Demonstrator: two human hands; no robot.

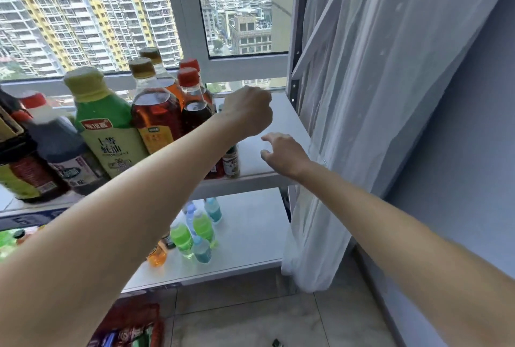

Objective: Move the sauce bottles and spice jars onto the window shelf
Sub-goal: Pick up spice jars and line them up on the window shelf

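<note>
The white window shelf (281,121) carries several sauce bottles at its left: a green oyster-sauce bottle (108,129), two amber bottles with gold caps (156,112), red-capped dark bottles (195,107) and dark soy bottles (55,148). A small spice jar (231,161) stands at the shelf's front edge, with a red-labelled jar (217,171) beside it, both partly under my left forearm. My left hand (248,112) is curled above these jars with its back to me; its fingers are hidden. My right hand (284,154) hovers over the bare right part of the shelf, fingers loose, holding nothing.
A lower shelf (250,232) holds several small green, blue and orange drink bottles (195,232). A white sheer curtain (362,96) hangs right beside the shelf. Snack packets (128,327) lie on the tiled floor below.
</note>
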